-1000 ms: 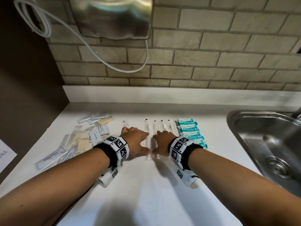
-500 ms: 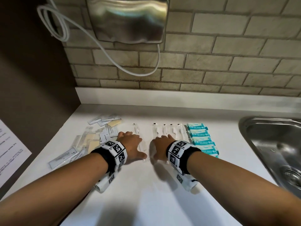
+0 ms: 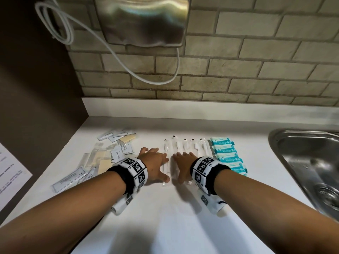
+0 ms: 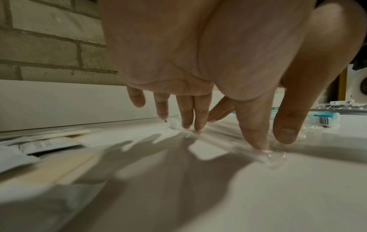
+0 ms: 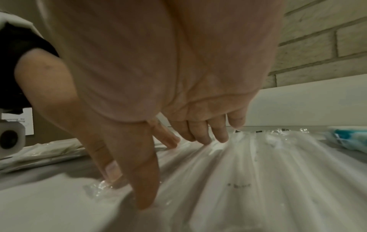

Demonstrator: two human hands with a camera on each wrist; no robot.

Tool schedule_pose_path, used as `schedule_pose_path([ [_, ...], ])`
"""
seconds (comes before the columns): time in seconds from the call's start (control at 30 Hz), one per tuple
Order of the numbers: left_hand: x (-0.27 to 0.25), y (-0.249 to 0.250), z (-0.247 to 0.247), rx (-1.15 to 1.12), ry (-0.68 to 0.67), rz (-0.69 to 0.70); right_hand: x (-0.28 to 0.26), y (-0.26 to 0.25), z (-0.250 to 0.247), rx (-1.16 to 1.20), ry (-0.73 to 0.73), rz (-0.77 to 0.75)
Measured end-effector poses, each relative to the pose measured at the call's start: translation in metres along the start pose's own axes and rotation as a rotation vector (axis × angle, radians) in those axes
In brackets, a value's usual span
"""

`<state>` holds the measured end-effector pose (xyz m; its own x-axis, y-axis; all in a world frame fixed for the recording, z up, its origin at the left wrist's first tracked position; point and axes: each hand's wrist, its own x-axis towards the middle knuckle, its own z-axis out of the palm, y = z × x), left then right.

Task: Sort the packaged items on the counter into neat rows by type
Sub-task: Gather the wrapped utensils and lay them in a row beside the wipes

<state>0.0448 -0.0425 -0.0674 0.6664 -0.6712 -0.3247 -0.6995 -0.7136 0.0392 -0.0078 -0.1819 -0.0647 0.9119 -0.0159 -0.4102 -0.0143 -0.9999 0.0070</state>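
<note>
While the teal packets already sit in a tidy column near the sink and the clear-wrapped toothbrushes lie side by side just left of them, the job looks roughly half done. Both hands are spread, fingers nearly straight, pressing down on the wrappers and gripping nothing: the left hand touches the leftmost toothbrush pack, and the right hand rests on the next packs in the row. My guess is that the current step is squaring this row, since the leftmost pack stands slightly apart from the others.

What remains is the loose pile of flat sachets on the left side of the counter, white labelled ones and tan ones overlapping at mixed angles; these have no rows yet.

The counter is white and smooth, with a low white upstand behind it. Above is a pale brick wall carrying a shiny metal unit and a looping white cable. A dark panel closes the left side, with a printed sheet on it.
</note>
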Motion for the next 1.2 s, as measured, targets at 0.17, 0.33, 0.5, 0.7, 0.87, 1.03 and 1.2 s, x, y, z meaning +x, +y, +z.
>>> schedule_pose_path([
  [0.17,0.003,0.001,-0.001,0.010,0.008,0.005,0.002,0.004,0.000,-0.010,-0.002,-0.011],
  [0.33,0.003,0.001,-0.001,0.001,0.013,-0.002,-0.001,0.004,-0.003,-0.009,-0.014,-0.023],
  [0.5,0.005,0.001,0.001,-0.011,0.017,-0.013,-0.003,0.005,-0.004,-0.002,-0.025,-0.026],
  [0.7,0.007,0.004,0.002,-0.004,0.011,-0.021,-0.006,0.005,-0.006,0.013,-0.033,-0.029],
  [0.87,0.007,0.005,0.001,-0.009,0.014,-0.019,-0.007,0.006,-0.006,0.002,-0.041,-0.015],
  [1.03,0.004,0.002,-0.004,-0.053,0.040,-0.017,-0.010,0.003,-0.010,-0.023,-0.034,-0.024],
  [1.2,-0.014,-0.025,-0.021,-0.155,0.215,-0.093,-0.005,-0.013,-0.026,-0.041,0.077,-0.068],
])
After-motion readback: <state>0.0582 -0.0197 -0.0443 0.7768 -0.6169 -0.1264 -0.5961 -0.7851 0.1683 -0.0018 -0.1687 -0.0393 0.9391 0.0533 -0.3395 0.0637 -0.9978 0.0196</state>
